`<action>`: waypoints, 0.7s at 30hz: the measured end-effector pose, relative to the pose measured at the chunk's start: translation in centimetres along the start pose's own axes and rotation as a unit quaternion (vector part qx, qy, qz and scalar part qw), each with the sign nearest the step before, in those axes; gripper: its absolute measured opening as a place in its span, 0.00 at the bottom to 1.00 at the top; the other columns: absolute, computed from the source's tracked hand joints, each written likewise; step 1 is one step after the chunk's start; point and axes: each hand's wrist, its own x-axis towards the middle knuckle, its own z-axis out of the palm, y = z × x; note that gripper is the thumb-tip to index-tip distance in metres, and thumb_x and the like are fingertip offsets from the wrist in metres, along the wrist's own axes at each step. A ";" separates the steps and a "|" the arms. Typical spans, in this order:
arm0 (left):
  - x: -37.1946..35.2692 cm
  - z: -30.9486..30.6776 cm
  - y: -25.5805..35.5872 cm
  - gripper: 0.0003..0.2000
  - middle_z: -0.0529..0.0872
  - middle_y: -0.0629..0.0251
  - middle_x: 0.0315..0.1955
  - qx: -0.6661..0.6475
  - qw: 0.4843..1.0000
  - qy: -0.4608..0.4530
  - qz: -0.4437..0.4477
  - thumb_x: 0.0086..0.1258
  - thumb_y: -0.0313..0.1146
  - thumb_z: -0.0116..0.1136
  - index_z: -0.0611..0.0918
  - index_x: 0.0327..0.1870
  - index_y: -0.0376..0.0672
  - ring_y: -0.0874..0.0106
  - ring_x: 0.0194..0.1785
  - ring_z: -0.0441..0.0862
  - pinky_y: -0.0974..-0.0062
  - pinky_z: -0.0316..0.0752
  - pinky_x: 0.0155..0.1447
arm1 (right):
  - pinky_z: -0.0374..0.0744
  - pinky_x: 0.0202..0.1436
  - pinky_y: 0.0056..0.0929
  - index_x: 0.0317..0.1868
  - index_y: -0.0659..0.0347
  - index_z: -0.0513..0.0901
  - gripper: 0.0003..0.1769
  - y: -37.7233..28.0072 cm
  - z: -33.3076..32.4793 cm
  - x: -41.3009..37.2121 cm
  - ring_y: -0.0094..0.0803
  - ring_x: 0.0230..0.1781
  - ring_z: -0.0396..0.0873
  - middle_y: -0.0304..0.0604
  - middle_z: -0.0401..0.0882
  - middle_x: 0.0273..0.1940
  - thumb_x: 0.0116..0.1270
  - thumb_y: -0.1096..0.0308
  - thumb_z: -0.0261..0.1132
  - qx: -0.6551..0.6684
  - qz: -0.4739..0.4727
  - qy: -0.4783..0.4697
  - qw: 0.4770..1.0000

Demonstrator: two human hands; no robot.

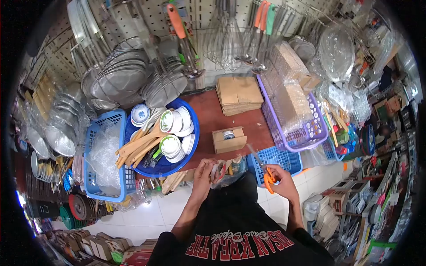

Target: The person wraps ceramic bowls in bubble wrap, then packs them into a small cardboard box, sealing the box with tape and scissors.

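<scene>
My right hand (283, 182) is closed around the orange handles of a pair of scissors (269, 178). Their metal blades point up and to the left. Near the front edge of the reddish-brown table, my left hand (204, 174) grips what looks like a roll of tape (219, 171), partly covered by the fingers. Beyond both hands stands a small open cardboard box (220, 144) with a white and blue round item (228, 134) inside.
Flat brown cardboard pieces (239, 95) are stacked behind the box. A purple basket (306, 142) holds bubble-wrapped boxes. On the left, a blue tub (194, 146) contains bowls and wooden utensils, beside a light-blue basket (104, 193) of bubble wrap. Another blue basket (284, 156) sits low right.
</scene>
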 end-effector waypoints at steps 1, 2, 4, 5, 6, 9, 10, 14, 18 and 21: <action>0.1 0.3 0.1 0.08 0.79 0.69 0.42 -0.016 1.000 -0.006 -0.008 0.83 0.34 0.46 0.77 0.48 0.43 0.82 0.32 0.72 0.83 0.65 0.31 | 0.81 0.45 0.31 0.61 0.57 0.79 0.37 -2.8 0.0 -0.6 0.29 0.44 0.85 0.42 0.86 0.48 0.49 0.66 0.83 -0.051 -0.011 -0.002 0.999; 0.2 0.5 0.1 0.08 0.79 0.69 0.42 -0.032 0.999 -0.011 -0.016 0.83 0.34 0.46 0.77 0.48 0.43 0.82 0.32 0.73 0.83 0.65 0.31 | 0.81 0.44 0.32 0.61 0.56 0.79 0.38 -4.7 0.1 -1.0 0.31 0.43 0.85 0.41 0.86 0.48 0.48 0.65 0.84 -0.102 -0.022 -0.003 0.995; 0.3 0.5 -0.1 0.08 0.80 0.70 0.46 -0.015 0.999 -0.030 -0.020 0.84 0.35 0.46 0.77 0.49 0.44 0.82 0.32 0.73 0.82 0.67 0.32 | 0.80 0.44 0.34 0.57 0.54 0.82 0.36 -6.7 0.3 -1.4 0.38 0.41 0.84 0.43 0.85 0.45 0.46 0.57 0.84 -0.188 -0.097 0.016 0.977; 0.3 0.5 -0.1 0.07 0.80 0.70 0.47 -0.007 0.999 -0.035 -0.019 0.84 0.35 0.45 0.77 0.49 0.44 0.82 0.32 0.73 0.81 0.67 0.32 | 0.80 0.45 0.34 0.56 0.54 0.82 0.35 -8.0 0.0 -1.5 0.39 0.41 0.85 0.42 0.85 0.45 0.46 0.55 0.83 -0.249 -0.126 0.011 0.960; 0.3 0.6 -0.1 0.07 0.80 0.70 0.47 0.001 0.999 -0.040 -0.016 0.84 0.35 0.45 0.76 0.49 0.45 0.82 0.32 0.73 0.81 0.67 0.33 | 0.80 0.45 0.34 0.55 0.54 0.82 0.35 -8.6 -0.1 -1.5 0.39 0.42 0.85 0.42 0.85 0.45 0.47 0.53 0.83 -0.309 -0.154 0.004 0.938; -0.1 1.3 0.1 0.07 0.80 0.70 0.50 -0.003 1.000 -0.003 -0.030 0.84 0.35 0.45 0.76 0.50 0.47 0.82 0.32 0.73 0.82 0.66 0.34 | 0.80 0.47 0.37 0.51 0.52 0.85 0.28 -8.4 0.2 -1.5 0.39 0.40 0.85 0.39 0.86 0.41 0.48 0.55 0.79 -0.326 -0.149 -0.012 0.933; -0.2 1.3 0.1 0.07 0.79 0.71 0.50 -0.003 1.000 -0.010 -0.024 0.84 0.35 0.46 0.76 0.49 0.47 0.82 0.32 0.73 0.82 0.66 0.34 | 0.80 0.46 0.38 0.50 0.52 0.85 0.27 -8.4 0.2 -1.4 0.39 0.39 0.85 0.39 0.86 0.40 0.48 0.56 0.78 -0.342 -0.152 -0.020 0.927; -0.4 0.5 -0.7 0.06 0.78 0.71 0.52 -0.012 0.999 -0.042 -0.009 0.83 0.34 0.47 0.77 0.49 0.46 0.82 0.33 0.73 0.82 0.66 0.34 | 0.80 0.36 0.33 0.46 0.51 0.88 0.23 -8.9 1.0 -0.5 0.36 0.31 0.85 0.37 0.88 0.37 0.46 0.58 0.78 -0.380 -0.186 0.010 0.906; -0.7 0.9 -0.8 0.07 0.77 0.66 0.53 0.033 0.999 -0.023 0.000 0.84 0.32 0.42 0.74 0.45 0.45 0.80 0.28 0.69 0.80 0.67 0.33 | 0.81 0.34 0.32 0.46 0.51 0.88 0.22 -9.6 1.4 0.1 0.36 0.30 0.86 0.38 0.89 0.36 0.47 0.58 0.77 -0.406 -0.181 -0.002 0.896; -0.9 1.0 -1.1 0.05 0.76 0.66 0.54 0.056 0.998 -0.019 -0.006 0.83 0.31 0.44 0.74 0.45 0.45 0.81 0.28 0.69 0.80 0.67 0.33 | 0.81 0.33 0.32 0.45 0.51 0.88 0.22 -10.3 1.6 0.4 0.36 0.30 0.86 0.39 0.89 0.36 0.48 0.59 0.76 -0.424 -0.185 -0.014 0.887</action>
